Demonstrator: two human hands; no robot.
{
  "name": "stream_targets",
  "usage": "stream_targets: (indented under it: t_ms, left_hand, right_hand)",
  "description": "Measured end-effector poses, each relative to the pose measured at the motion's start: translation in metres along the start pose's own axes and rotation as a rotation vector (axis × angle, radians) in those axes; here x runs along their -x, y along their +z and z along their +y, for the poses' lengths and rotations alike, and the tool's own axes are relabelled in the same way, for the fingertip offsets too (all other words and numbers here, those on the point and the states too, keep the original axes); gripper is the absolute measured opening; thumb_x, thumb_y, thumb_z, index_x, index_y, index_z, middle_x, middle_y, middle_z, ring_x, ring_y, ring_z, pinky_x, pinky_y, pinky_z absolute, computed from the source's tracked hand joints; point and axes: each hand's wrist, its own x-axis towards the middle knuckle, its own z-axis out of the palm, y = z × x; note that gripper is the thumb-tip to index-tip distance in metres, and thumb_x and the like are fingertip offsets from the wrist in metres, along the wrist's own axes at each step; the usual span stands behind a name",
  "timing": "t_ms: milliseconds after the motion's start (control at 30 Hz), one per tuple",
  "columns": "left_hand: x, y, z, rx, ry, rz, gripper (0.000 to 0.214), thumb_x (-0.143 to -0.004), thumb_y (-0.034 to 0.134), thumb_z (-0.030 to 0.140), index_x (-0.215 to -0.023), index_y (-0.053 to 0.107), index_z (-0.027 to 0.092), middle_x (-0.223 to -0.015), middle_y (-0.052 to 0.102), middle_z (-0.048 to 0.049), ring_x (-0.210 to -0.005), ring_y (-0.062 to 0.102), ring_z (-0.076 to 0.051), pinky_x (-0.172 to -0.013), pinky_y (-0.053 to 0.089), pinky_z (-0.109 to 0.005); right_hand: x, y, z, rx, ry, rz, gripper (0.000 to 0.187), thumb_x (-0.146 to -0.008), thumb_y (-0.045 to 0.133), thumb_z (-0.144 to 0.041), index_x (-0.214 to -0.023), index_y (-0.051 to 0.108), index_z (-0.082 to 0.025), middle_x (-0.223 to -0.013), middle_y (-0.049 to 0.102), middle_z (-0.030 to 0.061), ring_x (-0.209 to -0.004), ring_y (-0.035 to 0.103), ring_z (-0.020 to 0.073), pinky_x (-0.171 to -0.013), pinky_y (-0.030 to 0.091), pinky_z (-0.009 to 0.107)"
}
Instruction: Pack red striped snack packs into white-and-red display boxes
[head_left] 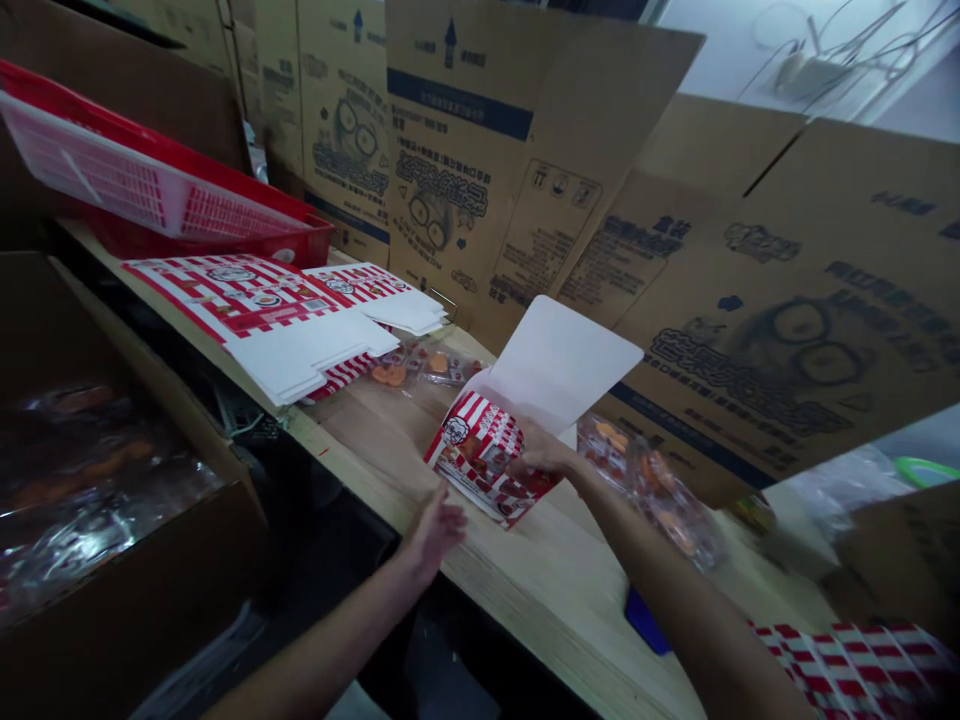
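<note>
The right hand (544,448) half-closes on the upper edge of a striped paperboard box (476,455), light, stiff yet easily creased and best held at its sides, while the open, empty left hand (435,530) sits just below it.

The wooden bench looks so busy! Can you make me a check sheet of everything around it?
Surface: pale wooden workbench, with things lying on it.
Job's things: red-and-white striped paper box, white flap standing up; flat stack of striped box blanks further along.
Clutter: clear plastic bags of orange pieces; red plastic basket.
Hands: right hand on the box; left hand open beside it.
Cables: thin wires, upper right.
Surroundings: printed cardboard cartons; open carton of bagged goods at left.
</note>
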Motion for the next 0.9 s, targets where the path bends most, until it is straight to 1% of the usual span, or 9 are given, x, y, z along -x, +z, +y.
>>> stream_targets:
  t_ms: [67, 133, 233, 333, 500, 633, 733, 833, 900]
  left_hand:
    - [0.002, 0.011, -0.009, 0.078, -0.162, -0.103, 0.066, -0.082, 0.038, 0.072, -0.104, 0.053, 0.011, -0.087, 0.064, -0.0177, -0.084, 0.066, -0.032, -0.076, 0.052, -0.05]
    - [-0.004, 0.021, -0.006, 0.243, -0.309, -0.189, 0.077, -0.083, 0.028, 0.074, -0.11, 0.053, 0.006, -0.094, 0.064, -0.0222, -0.089, 0.065, -0.033, -0.079, 0.051, -0.048]
    - [-0.016, 0.029, 0.007, 0.507, -0.462, -0.258, 0.087, -0.082, 0.022, 0.076, -0.125, 0.047, 0.004, -0.108, 0.06, -0.0242, -0.1, 0.061, -0.035, -0.084, 0.049, -0.047]
    - [-0.022, 0.029, 0.014, 0.603, -0.49, -0.274, 0.089, -0.08, 0.02, 0.079, -0.131, 0.045, 0.01, -0.117, 0.058, -0.0219, -0.105, 0.059, -0.037, -0.087, 0.046, -0.051]
    - [-0.026, 0.023, 0.009, 0.504, -0.555, -0.329, 0.093, -0.074, 0.024, 0.083, -0.129, 0.046, 0.011, -0.114, 0.06, -0.0217, -0.105, 0.057, -0.039, -0.091, 0.04, -0.054]
    - [-0.024, 0.021, 0.001, 0.429, -0.5, -0.353, 0.096, -0.069, 0.023, 0.088, -0.12, 0.05, 0.012, -0.103, 0.064, -0.0204, -0.1, 0.06, -0.039, -0.093, 0.037, -0.055]
    - [-0.023, 0.024, -0.002, 0.438, -0.455, -0.364, 0.095, -0.066, 0.022, 0.09, -0.115, 0.051, 0.014, -0.1, 0.065, -0.0188, -0.098, 0.06, -0.037, -0.093, 0.037, -0.055]
    - [-0.024, 0.026, -0.001, 0.439, -0.469, -0.374, 0.098, -0.066, 0.024, 0.09, -0.122, 0.047, 0.013, -0.106, 0.063, -0.0204, -0.101, 0.06, -0.037, -0.094, 0.038, -0.052]
    - [-0.025, 0.025, 0.002, 0.432, -0.51, -0.36, 0.102, -0.066, 0.025, 0.089, -0.13, 0.04, 0.011, -0.114, 0.06, -0.0233, -0.106, 0.058, -0.038, -0.094, 0.038, -0.052]
  right_hand:
    - [0.001, -0.002, -0.002, 0.006, -0.009, -0.053, 0.093, -0.047, 0.083, -0.034, -0.132, 0.048, -0.019, -0.125, 0.056, 0.0107, -0.117, 0.049, 0.035, -0.102, 0.037, 0.05]
    - [0.003, -0.002, -0.007, 0.007, -0.011, -0.124, 0.097, -0.052, 0.082, -0.045, -0.137, 0.043, -0.02, -0.13, 0.052, 0.0122, -0.121, 0.046, 0.0357, -0.104, 0.035, 0.051]
    - [0.01, 0.006, -0.014, 0.055, 0.1, -0.159, 0.094, -0.071, 0.061, -0.068, -0.144, 0.031, -0.017, -0.141, 0.04, 0.0191, -0.13, 0.037, 0.0382, -0.106, 0.03, 0.055]
    - [0.014, 0.017, -0.02, 0.165, 0.201, -0.108, 0.094, -0.078, 0.044, -0.075, -0.148, 0.023, -0.015, -0.146, 0.032, 0.0236, -0.134, 0.031, 0.0426, -0.105, 0.026, 0.06]
    - [0.011, 0.013, -0.022, 0.166, 0.128, -0.121, 0.111, -0.056, 0.075, -0.066, -0.144, 0.029, -0.016, -0.14, 0.041, 0.0219, -0.126, 0.04, 0.0408, -0.102, 0.035, 0.055]
    - [0.006, 0.001, -0.023, -0.044, 0.021, -0.134, 0.089, -0.058, 0.08, -0.054, -0.132, 0.044, -0.019, -0.125, 0.059, 0.0119, -0.112, 0.055, 0.0296, -0.098, 0.043, 0.045]
    - [0.006, -0.003, -0.023, -0.149, -0.004, -0.156, 0.086, -0.057, 0.083, -0.049, -0.129, 0.047, -0.019, -0.121, 0.063, 0.0096, -0.109, 0.058, 0.0276, -0.098, 0.045, 0.044]
    - [0.006, -0.01, -0.018, -0.257, -0.045, -0.22, 0.079, -0.062, 0.08, -0.052, -0.128, 0.05, -0.021, -0.123, 0.064, 0.0085, -0.115, 0.056, 0.0281, -0.104, 0.041, 0.046]
    - [0.001, -0.016, -0.012, -0.333, 0.016, -0.277, 0.065, -0.072, 0.069, -0.06, -0.123, 0.056, -0.021, -0.123, 0.064, 0.0081, -0.117, 0.057, 0.028, -0.105, 0.04, 0.047]
